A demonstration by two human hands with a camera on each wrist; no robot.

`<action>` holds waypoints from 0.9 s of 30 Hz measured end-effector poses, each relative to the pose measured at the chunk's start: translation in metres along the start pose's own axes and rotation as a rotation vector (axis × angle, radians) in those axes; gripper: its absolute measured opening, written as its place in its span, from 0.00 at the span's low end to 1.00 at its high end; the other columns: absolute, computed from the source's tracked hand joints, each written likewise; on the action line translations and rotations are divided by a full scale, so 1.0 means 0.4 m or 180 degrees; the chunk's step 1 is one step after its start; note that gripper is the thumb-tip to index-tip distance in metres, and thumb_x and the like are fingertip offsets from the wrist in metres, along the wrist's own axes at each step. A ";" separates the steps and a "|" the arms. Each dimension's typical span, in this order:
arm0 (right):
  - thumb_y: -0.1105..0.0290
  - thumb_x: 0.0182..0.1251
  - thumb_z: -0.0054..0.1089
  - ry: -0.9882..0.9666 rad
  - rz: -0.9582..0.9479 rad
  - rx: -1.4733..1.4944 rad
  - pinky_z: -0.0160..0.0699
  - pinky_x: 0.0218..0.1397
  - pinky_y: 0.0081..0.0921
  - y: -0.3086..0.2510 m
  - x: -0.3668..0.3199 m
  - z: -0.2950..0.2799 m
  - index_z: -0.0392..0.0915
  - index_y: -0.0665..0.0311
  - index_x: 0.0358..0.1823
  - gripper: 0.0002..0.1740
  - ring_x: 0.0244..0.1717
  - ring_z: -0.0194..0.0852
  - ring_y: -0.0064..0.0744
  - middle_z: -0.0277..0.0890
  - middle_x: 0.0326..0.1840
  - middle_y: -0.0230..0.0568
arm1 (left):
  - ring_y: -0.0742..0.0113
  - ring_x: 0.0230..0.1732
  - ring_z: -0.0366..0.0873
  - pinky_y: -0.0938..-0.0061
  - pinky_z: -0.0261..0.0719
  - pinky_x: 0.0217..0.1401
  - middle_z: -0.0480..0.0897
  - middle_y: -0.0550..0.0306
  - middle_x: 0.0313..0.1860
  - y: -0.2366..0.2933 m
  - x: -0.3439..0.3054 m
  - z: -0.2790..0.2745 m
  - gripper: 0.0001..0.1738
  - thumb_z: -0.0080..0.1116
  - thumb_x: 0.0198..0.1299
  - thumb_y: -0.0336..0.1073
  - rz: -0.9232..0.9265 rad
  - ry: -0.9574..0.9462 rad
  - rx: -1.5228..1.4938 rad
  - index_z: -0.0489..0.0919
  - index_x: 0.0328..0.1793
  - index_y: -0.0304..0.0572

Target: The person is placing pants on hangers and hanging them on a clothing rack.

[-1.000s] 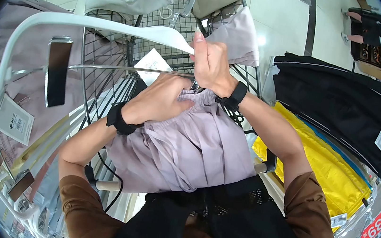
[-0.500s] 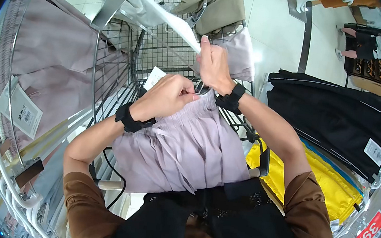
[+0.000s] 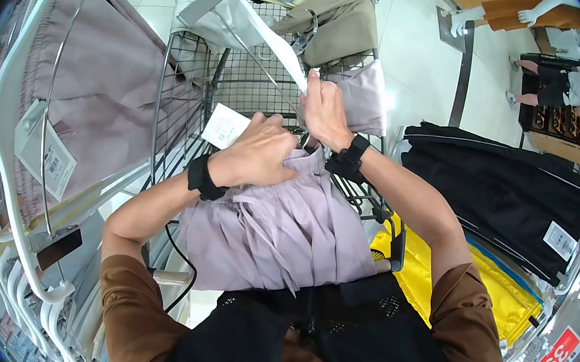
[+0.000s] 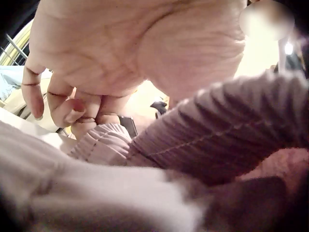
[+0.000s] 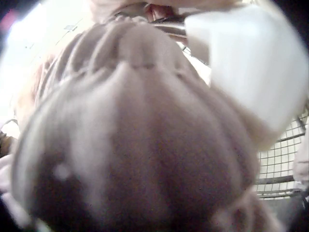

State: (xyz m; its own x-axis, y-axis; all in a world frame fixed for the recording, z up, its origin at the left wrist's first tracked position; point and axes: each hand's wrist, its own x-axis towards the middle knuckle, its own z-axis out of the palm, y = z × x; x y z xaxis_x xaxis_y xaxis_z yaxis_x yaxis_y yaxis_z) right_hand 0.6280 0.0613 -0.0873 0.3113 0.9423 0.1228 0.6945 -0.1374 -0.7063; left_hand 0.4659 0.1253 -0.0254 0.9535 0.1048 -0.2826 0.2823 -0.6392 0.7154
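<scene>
Pale lilac pants (image 3: 276, 237) with a gathered elastic waistband and drawstring lie bunched against the person's front. The left hand (image 3: 257, 152) grips their waistband near its right end; in the left wrist view, curled fingers (image 4: 65, 104) sit at the ruffled elastic. The right hand (image 3: 326, 113) holds the near end of a white hanger (image 3: 284, 50), thumb up along it. A metal clip (image 3: 205, 5) sits toward the hanger's far end, apart from the pants. A white tag (image 3: 224, 127) sticks out beside the left hand. Another clip by the waistband is mostly hidden by the hands.
A wire shopping cart (image 3: 159, 107) stands ahead, with folded beige pants (image 3: 349, 25) and other clothes over it. On the left, lilac pants (image 3: 92, 84) hang from a rack. Black pants (image 3: 498, 199) and a yellow garment (image 3: 487, 285) hang at the right.
The hanger has swung from lying across to the left to slanting up and away, its far clip rising with it. Both hands stay at the waistband and hanger end. The head view has shifted.
</scene>
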 end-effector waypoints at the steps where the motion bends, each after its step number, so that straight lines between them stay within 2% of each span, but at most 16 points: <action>1: 0.61 0.74 0.37 0.0074 0.0429 0.0399 0.69 0.31 0.46 -0.019 0.009 -0.001 0.70 0.76 0.25 0.26 0.20 0.70 0.53 0.70 0.16 0.53 | 0.51 0.46 0.70 0.61 0.63 0.54 0.76 0.47 0.27 0.002 -0.001 -0.003 0.22 0.70 0.47 0.46 -0.0097 -0.0260 0.0182 0.80 0.35 0.31; 2: 0.52 0.77 0.30 0.0146 0.0866 0.0801 0.66 0.31 0.42 -0.036 0.013 -0.003 0.67 0.74 0.15 0.37 0.18 0.67 0.47 0.66 0.12 0.51 | 0.51 0.46 0.70 0.61 0.63 0.54 0.76 0.47 0.27 0.000 -0.004 -0.003 0.22 0.70 0.47 0.46 -0.0105 -0.0254 0.0186 0.80 0.35 0.31; 6: 0.52 0.77 0.30 0.0158 0.0633 0.0593 0.67 0.31 0.42 -0.023 -0.002 0.003 0.68 0.74 0.16 0.37 0.18 0.67 0.47 0.67 0.12 0.51 | 0.50 0.44 0.71 0.60 0.64 0.51 0.75 0.46 0.27 -0.023 -0.003 0.011 0.18 0.66 0.50 0.43 0.0034 -0.0204 0.0105 0.78 0.33 0.32; 8: 0.69 0.74 0.41 0.0357 -0.0143 -0.0054 0.70 0.27 0.49 0.011 -0.016 0.020 0.72 0.75 0.34 0.16 0.21 0.74 0.56 0.73 0.18 0.53 | 0.50 0.43 0.71 0.60 0.64 0.51 0.75 0.45 0.27 -0.035 0.003 0.023 0.17 0.65 0.52 0.42 0.0059 -0.0227 0.0062 0.78 0.32 0.32; 9: 0.69 0.74 0.41 0.0366 -0.0163 -0.0050 0.70 0.27 0.49 -0.004 -0.009 0.007 0.72 0.75 0.34 0.16 0.21 0.74 0.56 0.73 0.18 0.53 | 0.49 0.42 0.71 0.60 0.64 0.52 0.75 0.44 0.27 -0.036 0.006 0.024 0.17 0.64 0.53 0.42 0.0041 -0.0293 -0.0025 0.78 0.33 0.32; 11: 0.73 0.73 0.41 -0.0030 0.1043 0.0797 0.68 0.26 0.50 -0.039 0.002 -0.023 0.71 0.78 0.37 0.13 0.19 0.72 0.55 0.72 0.17 0.52 | 0.45 0.41 0.73 0.57 0.66 0.53 0.77 0.39 0.30 -0.033 0.009 0.022 0.18 0.61 0.57 0.43 -0.0027 -0.0434 -0.0139 0.78 0.36 0.30; 12: 0.73 0.73 0.41 -0.0019 0.1016 0.0802 0.68 0.26 0.50 -0.044 0.003 -0.028 0.71 0.78 0.37 0.13 0.19 0.72 0.55 0.72 0.17 0.52 | 0.45 0.41 0.73 0.57 0.66 0.53 0.77 0.39 0.30 -0.033 0.011 0.024 0.18 0.61 0.57 0.43 -0.0031 -0.0417 -0.0115 0.78 0.36 0.30; 14: 0.54 0.78 0.30 0.0360 0.0357 0.0406 0.66 0.31 0.45 -0.051 0.000 -0.037 0.67 0.74 0.14 0.36 0.18 0.70 0.54 0.69 0.13 0.54 | 0.43 0.42 0.74 0.56 0.70 0.51 0.79 0.39 0.33 -0.035 0.016 0.038 0.21 0.60 0.60 0.45 -0.0164 -0.0310 -0.0512 0.77 0.39 0.28; 15: 0.54 0.78 0.30 0.0368 0.0333 0.0414 0.66 0.31 0.45 -0.034 -0.004 -0.030 0.67 0.74 0.14 0.36 0.18 0.70 0.54 0.69 0.13 0.54 | 0.43 0.43 0.76 0.58 0.73 0.48 0.80 0.39 0.37 -0.023 0.015 0.028 0.23 0.59 0.62 0.46 -0.0316 -0.0393 -0.0560 0.76 0.44 0.27; 17: 0.73 0.72 0.41 0.0795 -0.0895 -0.0218 0.65 0.22 0.48 0.011 -0.015 -0.016 0.72 0.78 0.37 0.13 0.16 0.69 0.57 0.71 0.16 0.53 | 0.46 0.43 0.77 0.59 0.73 0.48 0.80 0.40 0.38 -0.011 0.011 0.027 0.23 0.60 0.62 0.46 -0.0408 -0.0345 -0.0678 0.76 0.46 0.28; 18: 0.73 0.72 0.41 0.0808 -0.0924 -0.0191 0.65 0.22 0.48 0.005 -0.012 -0.026 0.72 0.78 0.37 0.13 0.16 0.69 0.57 0.71 0.16 0.53 | 0.49 0.43 0.78 0.61 0.74 0.47 0.80 0.42 0.39 -0.008 0.010 0.023 0.23 0.61 0.62 0.45 -0.0487 -0.0307 -0.0801 0.76 0.48 0.29; 20: 0.73 0.73 0.39 0.0003 -0.0440 -0.0127 0.66 0.23 0.50 -0.007 -0.013 -0.045 0.72 0.77 0.35 0.14 0.18 0.71 0.60 0.71 0.17 0.56 | 0.54 0.46 0.78 0.63 0.75 0.49 0.80 0.44 0.44 -0.011 -0.009 0.010 0.21 0.62 0.61 0.43 -0.0489 -0.0327 -0.0946 0.76 0.51 0.33; 22: 0.72 0.73 0.39 -0.0059 -0.0547 -0.0313 0.66 0.24 0.51 0.004 -0.034 -0.039 0.73 0.76 0.32 0.16 0.20 0.71 0.61 0.71 0.17 0.58 | 0.57 0.50 0.78 0.65 0.75 0.52 0.79 0.46 0.49 -0.012 -0.051 -0.008 0.22 0.64 0.60 0.43 -0.0100 0.0196 -0.1106 0.76 0.55 0.38; 24: 0.71 0.74 0.39 -0.0117 -0.0634 -0.0494 0.67 0.26 0.52 0.022 -0.061 -0.021 0.73 0.76 0.30 0.18 0.21 0.72 0.61 0.71 0.18 0.59 | 0.55 0.53 0.78 0.66 0.75 0.56 0.78 0.46 0.55 -0.059 -0.092 -0.001 0.25 0.65 0.58 0.46 -0.0093 0.0282 -0.0692 0.76 0.58 0.41; 26: 0.68 0.75 0.38 -0.0175 -0.0293 -0.0113 0.68 0.28 0.53 0.038 -0.080 -0.003 0.74 0.74 0.23 0.24 0.22 0.73 0.63 0.72 0.19 0.60 | 0.55 0.56 0.77 0.66 0.74 0.58 0.78 0.47 0.57 -0.097 -0.137 -0.006 0.30 0.64 0.59 0.53 -0.0262 -0.0587 0.0448 0.76 0.59 0.40; 27: 0.66 0.76 0.37 -0.0082 -0.0441 -0.0293 0.69 0.30 0.54 0.042 -0.089 0.004 0.74 0.74 0.18 0.28 0.24 0.73 0.65 0.73 0.20 0.63 | 0.55 0.56 0.77 0.66 0.74 0.58 0.78 0.47 0.57 -0.108 -0.158 0.003 0.30 0.64 0.59 0.53 -0.0285 -0.0594 0.0480 0.76 0.59 0.40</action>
State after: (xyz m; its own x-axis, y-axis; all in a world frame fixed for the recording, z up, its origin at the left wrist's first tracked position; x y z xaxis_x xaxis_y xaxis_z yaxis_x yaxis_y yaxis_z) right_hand 0.6275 0.0258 -0.1048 0.1925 0.9616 0.1958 0.7864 -0.0319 -0.6169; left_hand 0.3932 0.1454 -0.0393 0.8855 0.0327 -0.4635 0.3324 -0.7416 0.5827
